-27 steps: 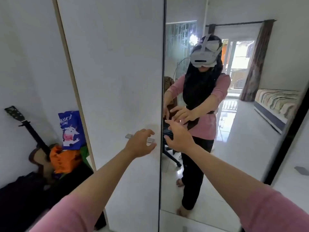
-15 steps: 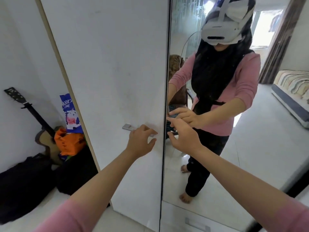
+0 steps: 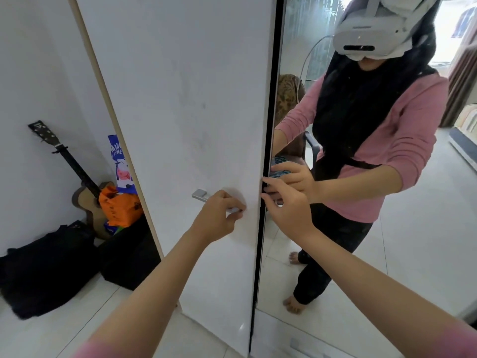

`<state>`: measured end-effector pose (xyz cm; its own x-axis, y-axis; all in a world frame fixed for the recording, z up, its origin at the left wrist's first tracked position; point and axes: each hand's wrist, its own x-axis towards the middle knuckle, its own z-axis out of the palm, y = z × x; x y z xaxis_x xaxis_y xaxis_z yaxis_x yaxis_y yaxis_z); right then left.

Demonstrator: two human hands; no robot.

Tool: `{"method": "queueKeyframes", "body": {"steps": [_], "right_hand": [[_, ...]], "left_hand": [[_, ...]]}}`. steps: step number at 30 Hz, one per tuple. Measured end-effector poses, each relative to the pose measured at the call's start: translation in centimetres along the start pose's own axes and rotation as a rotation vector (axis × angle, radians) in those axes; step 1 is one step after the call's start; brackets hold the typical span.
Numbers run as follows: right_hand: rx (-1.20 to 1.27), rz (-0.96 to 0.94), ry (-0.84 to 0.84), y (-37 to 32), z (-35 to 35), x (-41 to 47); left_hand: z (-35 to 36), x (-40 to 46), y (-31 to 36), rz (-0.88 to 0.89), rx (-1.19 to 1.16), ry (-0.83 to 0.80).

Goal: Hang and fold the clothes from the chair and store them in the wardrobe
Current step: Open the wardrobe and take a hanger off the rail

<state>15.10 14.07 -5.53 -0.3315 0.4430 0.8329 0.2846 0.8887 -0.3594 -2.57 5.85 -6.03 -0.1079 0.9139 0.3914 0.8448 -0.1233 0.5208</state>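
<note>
The tall white wardrobe [image 3: 180, 99] was still closed, its silver bar handle [image 3: 200, 195] gripped by the curled left hand [image 3: 219, 218], the right hand's [image 3: 289, 213] straight fingers at the mirrored door's [image 3: 387, 228] edge; clothes remained on the reflected chair [image 3: 289, 99].

Left wall: acoustic guitar [image 3: 85, 192] leaning upright | in front: orange bag [image 3: 120, 209] | behind it: blue cow-print bag [image 3: 121, 164] | floor: black bag [image 3: 46, 270], white tiles [image 3: 413, 241]
</note>
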Motion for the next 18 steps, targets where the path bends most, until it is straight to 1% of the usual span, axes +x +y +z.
{"method": "queueKeyframes", "body": {"steps": [3,5,11,14,18], "right_hand": [[0.153,0.038,-0.026,-0.5,0.0,-0.3],[0.202,0.066,-0.039,-1.3,0.0,-0.7],[0.247,0.137,-0.040,-4.5,0.2,-2.0],[0.260,0.141,-0.056,-6.7,0.4,-2.9],[0.299,0.152,-0.089,-10.5,1.1,-4.3]], "left_hand": [[-0.6,-1.7,-0.2,0.028,-0.017,0.028],[-0.8,-2.6,-0.2,0.045,-0.030,0.048],[-2.3,-5.0,-0.4,0.099,-0.070,0.063],[-3.5,-6.7,-0.8,0.115,-0.085,0.061],[-5.4,-10.2,-1.7,0.096,-0.129,0.072]]}}
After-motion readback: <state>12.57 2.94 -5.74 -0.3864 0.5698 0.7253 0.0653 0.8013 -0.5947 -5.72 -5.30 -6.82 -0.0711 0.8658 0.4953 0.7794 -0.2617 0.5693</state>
